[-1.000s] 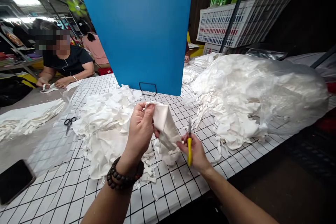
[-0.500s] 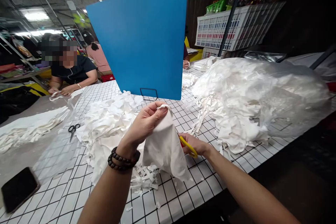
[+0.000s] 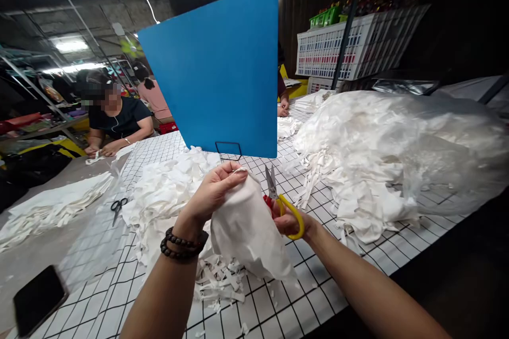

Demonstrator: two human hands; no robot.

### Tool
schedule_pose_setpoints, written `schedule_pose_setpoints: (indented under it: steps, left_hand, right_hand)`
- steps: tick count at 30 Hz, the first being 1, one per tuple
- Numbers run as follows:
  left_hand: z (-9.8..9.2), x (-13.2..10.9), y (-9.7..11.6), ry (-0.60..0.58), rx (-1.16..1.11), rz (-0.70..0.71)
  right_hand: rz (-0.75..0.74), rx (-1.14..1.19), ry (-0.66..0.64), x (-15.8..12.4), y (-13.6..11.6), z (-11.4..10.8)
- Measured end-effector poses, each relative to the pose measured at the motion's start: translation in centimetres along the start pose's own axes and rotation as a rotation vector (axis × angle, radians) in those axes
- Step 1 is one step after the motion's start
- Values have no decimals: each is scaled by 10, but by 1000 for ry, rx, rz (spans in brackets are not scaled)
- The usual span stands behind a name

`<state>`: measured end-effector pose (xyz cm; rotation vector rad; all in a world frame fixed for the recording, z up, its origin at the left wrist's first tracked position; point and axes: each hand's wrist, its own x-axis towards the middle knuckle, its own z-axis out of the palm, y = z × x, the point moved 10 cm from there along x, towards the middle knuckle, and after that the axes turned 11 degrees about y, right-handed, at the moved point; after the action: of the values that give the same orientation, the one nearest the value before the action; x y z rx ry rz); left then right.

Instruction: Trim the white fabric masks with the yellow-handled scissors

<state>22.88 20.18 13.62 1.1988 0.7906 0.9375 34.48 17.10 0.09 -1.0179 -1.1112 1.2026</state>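
My left hand point(image 3: 218, 190), with beaded bracelets at the wrist, pinches the top edge of a white piece of fabric point(image 3: 248, 228), which hangs down over the table. In my right hand point(image 3: 288, 220) is a pair of scissors point(image 3: 293, 217) with yellow and red handles. Their blades point up and away, slightly parted, just right of the fabric's upper edge and apart from it. Small white fabric scraps point(image 3: 220, 278) lie on the table below the fabric. A pile of white fabric pieces point(image 3: 167, 185) lies beyond my left hand.
A blue board point(image 3: 218, 74) stands upright on the grid-patterned tablecloth point(image 3: 318, 280). Clear plastic with white fabric point(image 3: 397, 137) fills the right side. Black-handled scissors point(image 3: 118, 205) and a phone point(image 3: 40, 301) lie left. A co-worker point(image 3: 119, 116) sits at the far left.
The scissors have come out from behind the fabric, and their blades now show, pointing upward. The fabric hangs a little lower and more spread. My left hand keeps its pinch.
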Motion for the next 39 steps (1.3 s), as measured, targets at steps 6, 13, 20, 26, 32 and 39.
schedule_pose_setpoints:
  steps: [6, 13, 20, 26, 32, 39]
  left_hand:
    - [-30, 1, 6, 106, 20, 67]
    - [-32, 11, 17, 160, 198, 269]
    - [-39, -43, -35, 183, 725, 215]
    - [-39, -124, -135, -66, 673, -266]
    - [-20, -160, -175, -23, 184, -483]
    - [-7, -166, -208, 178, 4, -567]
  right_hand:
    - [123, -61, -177, 2, -4, -23]
    - [-191, -38, 355, 31, -70, -100]
    - [-171, -236, 398, -18, -62, -113]
    - [99, -527, 244, -70, 9, -111]
    - [273, -652, 73, -102, 26, -92]
    - [257, -523, 269, -119, 16, -98]
